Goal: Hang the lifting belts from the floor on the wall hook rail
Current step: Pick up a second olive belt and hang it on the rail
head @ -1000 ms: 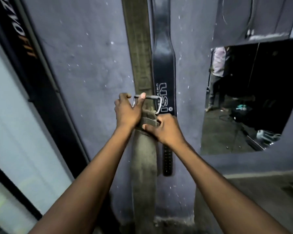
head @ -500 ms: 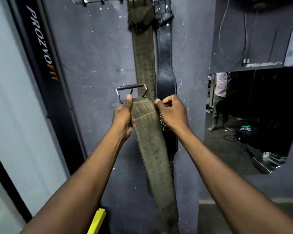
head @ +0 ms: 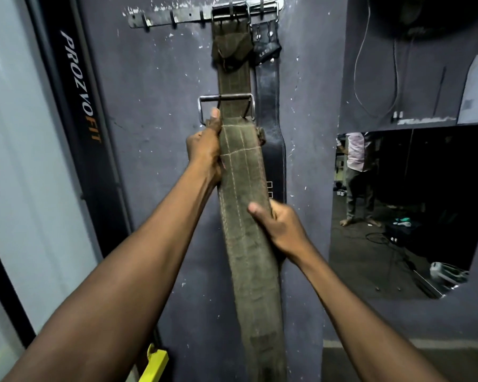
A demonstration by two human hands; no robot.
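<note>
A metal hook rail (head: 177,18) is fixed high on the dark wall. From it hang an olive canvas belt (head: 233,81) and, to its right, a black leather belt (head: 268,111). In front of them I hold a second olive belt (head: 249,244) upright, its steel buckle (head: 225,98) on top, below the rail. My left hand (head: 204,146) grips its upper left edge just under the buckle. My right hand (head: 279,230) clasps its right edge lower down. The belt's lower end runs out of view at the bottom.
A black frame with "PROZVOFIT" lettering (head: 80,86) and a pale panel stand at the left. A wall mirror (head: 398,210) at the right reflects a standing person and gear on the floor. Something yellow (head: 155,362) is low by the wall. Free hooks show on the rail's left part.
The view has tilted up, so the hook rail now shows. The belt and buckle have risen along the wall. My right hand has slid down from the belt's top to its middle.
</note>
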